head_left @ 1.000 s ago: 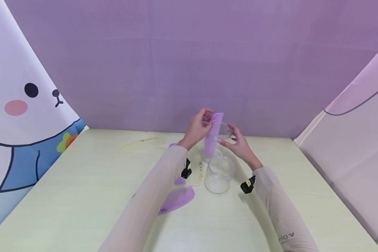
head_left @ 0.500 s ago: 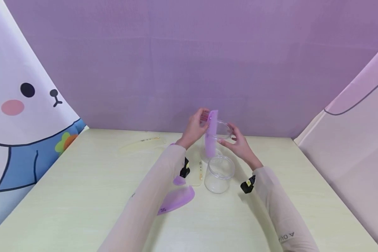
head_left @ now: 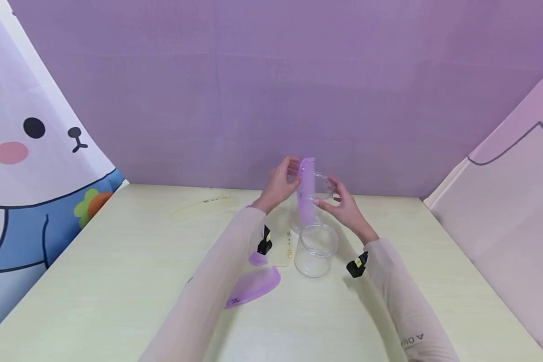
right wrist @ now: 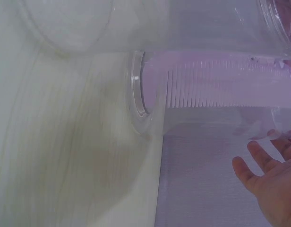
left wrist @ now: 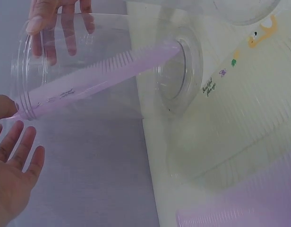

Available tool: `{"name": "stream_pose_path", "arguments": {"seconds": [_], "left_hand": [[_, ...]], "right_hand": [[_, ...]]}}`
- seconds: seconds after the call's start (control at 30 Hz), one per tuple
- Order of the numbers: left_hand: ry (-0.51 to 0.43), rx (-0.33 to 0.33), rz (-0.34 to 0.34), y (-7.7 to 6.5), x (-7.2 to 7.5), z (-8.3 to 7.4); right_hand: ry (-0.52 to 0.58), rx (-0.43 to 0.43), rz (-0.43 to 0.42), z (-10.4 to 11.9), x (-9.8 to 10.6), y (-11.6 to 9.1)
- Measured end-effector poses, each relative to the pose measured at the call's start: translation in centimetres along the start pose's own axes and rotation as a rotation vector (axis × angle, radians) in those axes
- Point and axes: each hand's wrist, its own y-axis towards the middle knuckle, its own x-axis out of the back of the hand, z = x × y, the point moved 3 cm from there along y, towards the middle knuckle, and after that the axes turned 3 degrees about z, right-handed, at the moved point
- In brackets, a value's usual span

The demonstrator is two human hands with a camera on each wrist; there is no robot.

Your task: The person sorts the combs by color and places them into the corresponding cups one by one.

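A purple comb [head_left: 306,191] stands upright inside a clear jar [head_left: 322,188], its upper end sticking out past the rim. My left hand [head_left: 278,185] pinches the comb near its top, at the jar's left side. In the left wrist view, the comb leans across the jar, teeth and printed lettering showing through the wall. My right hand [head_left: 344,206] grips the jar near its rim from the right, thumb in front and fingers behind. The right wrist view has some fingers [right wrist: 261,163] of this hand beside the jar, with the thumb not clearly visible.
A second clear jar [head_left: 314,256] stands just in front. Another purple comb [head_left: 255,286] and a pale yellow comb [head_left: 284,251] lie partly under my left forearm. Farther left lies another yellow comb [head_left: 203,205]. A purple cloth [head_left: 217,100] hangs behind the table.
The purple comb has turned so its teeth now show to the right, and it stands straighter in the jar. My left hand has shifted slightly left; my right hand has held its place.
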Motion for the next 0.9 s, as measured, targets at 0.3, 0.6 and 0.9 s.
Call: {"name": "stream_pose_path", "arguments": {"seconds": [0.3,0.6,0.9], "left_hand": [[-0.026,-0.022,0.041,-0.6,1.1,0.5],[0.025,-0.088,0.096,-2.8,3.0,1.6],[0.123,-0.137,0.167,-5.3,3.6,3.1]], "right_hand": [[0.019,-0.023,0.024,3.0,0.1,-0.8],[0.008,-0.028,0.021,1.0,0.0,-0.2],[0.000,-0.013,0.012,0.2,0.0,-0.1]]}}
